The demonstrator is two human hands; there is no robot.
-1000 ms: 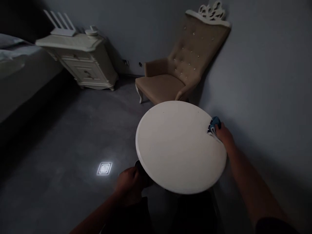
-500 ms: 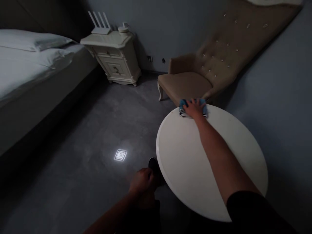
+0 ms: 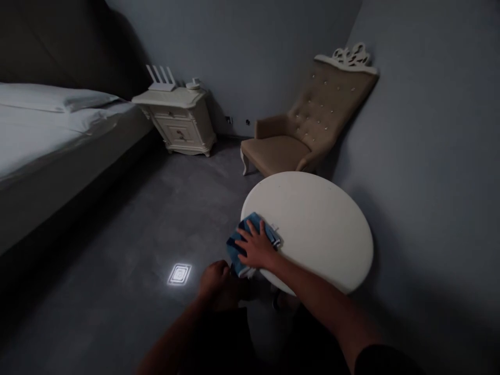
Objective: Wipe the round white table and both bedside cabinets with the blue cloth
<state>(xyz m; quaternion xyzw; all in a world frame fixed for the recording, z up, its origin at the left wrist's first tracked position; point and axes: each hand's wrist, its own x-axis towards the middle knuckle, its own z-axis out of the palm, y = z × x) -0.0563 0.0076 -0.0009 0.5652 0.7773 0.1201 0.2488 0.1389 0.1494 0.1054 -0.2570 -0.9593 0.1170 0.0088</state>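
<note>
My right hand (image 3: 255,249) lies with spread fingers on a folded blue cloth (image 3: 247,223) with dark patches and a pale striped edge. The cloth rests on the left edge of a round white table (image 3: 316,229), and part of it sticks out past the rim. My left hand (image 3: 214,276) is curled into a fist just left of the cloth, over the floor, and nothing shows in it. The palm side of both hands is hidden.
Behind the table stands a brown tufted armchair (image 3: 277,153). A white nightstand (image 3: 179,127) carries a router (image 3: 162,86) and a small white object (image 3: 193,84). At left is a bed (image 3: 47,130). A bright diamond-shaped light patch (image 3: 179,274) shows on the grey floor (image 3: 156,219).
My right hand has moved the cloth from the table's far edge along to the near left edge. My left hand stays curled, and the view has tilted up.
</note>
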